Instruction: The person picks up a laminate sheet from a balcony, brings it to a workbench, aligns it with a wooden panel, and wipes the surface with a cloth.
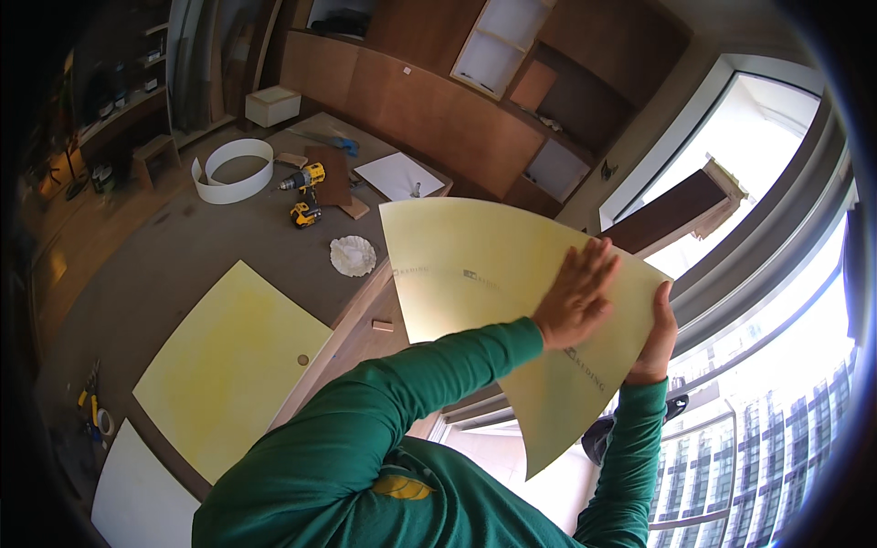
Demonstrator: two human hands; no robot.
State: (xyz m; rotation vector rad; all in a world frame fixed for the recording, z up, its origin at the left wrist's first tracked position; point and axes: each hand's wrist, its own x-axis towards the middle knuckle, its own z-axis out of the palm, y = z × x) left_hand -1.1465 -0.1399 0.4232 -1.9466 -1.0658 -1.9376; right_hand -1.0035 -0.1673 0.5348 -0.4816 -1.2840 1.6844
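pale yellow laminate sheet (475, 274) up in front of me, my left hand (577, 294) spread flat on it, right hand (654, 336) pinching its right edge.

Daylight floods in from the tall glass window wall (776, 365), overexposed; left side dim; fisheye bends edges; corners black.

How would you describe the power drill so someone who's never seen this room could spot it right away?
Start at the long wooden cabinet wall across the top, then drop to the floor in front of it. Beside the white curved strip lies the drill, next to a dark wood board. It alone is yellow and black.
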